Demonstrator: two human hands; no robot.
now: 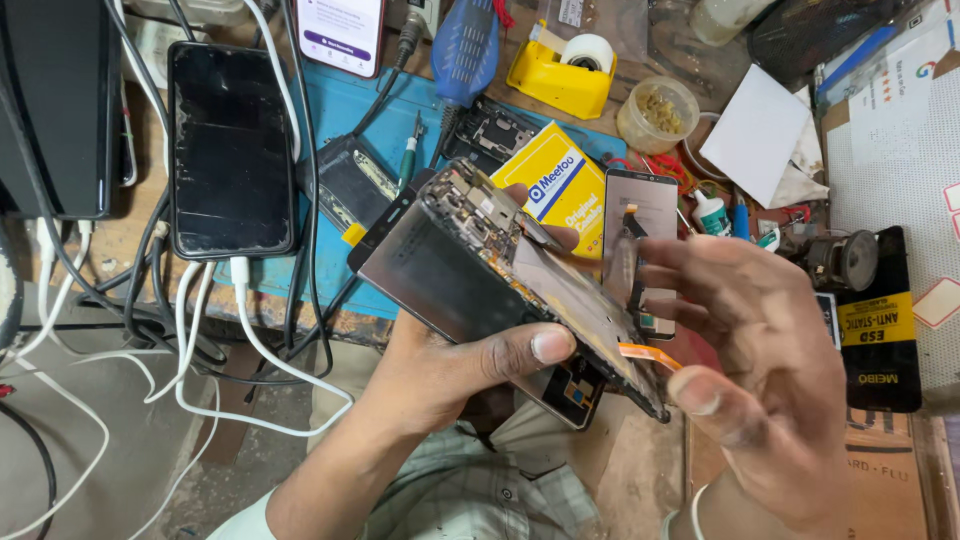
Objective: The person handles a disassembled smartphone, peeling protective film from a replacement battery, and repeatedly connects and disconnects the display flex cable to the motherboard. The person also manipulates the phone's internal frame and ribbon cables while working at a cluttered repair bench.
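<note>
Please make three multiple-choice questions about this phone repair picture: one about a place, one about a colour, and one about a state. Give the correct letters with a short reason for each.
1. Where does the black phone with the white cable lie?
A. On the bench, left of the hands
B. In the right hand
C. On the yellow tape dispenser

2. What colour is the tape dispenser at the top?
A. Red
B. Yellow
C. Green

3. In what state is the phone in the left hand?
A. Closed with its back cover on
B. Wrapped in paper
C. Opened, with inner parts bare

Answers:
1 A: it lies flat on the bench at the left, with the white cable at its lower end.
2 B: its body is yellow and holds a white roll.
3 C: the circuit parts show, and an orange flex strip sticks out near the right hand.
</note>
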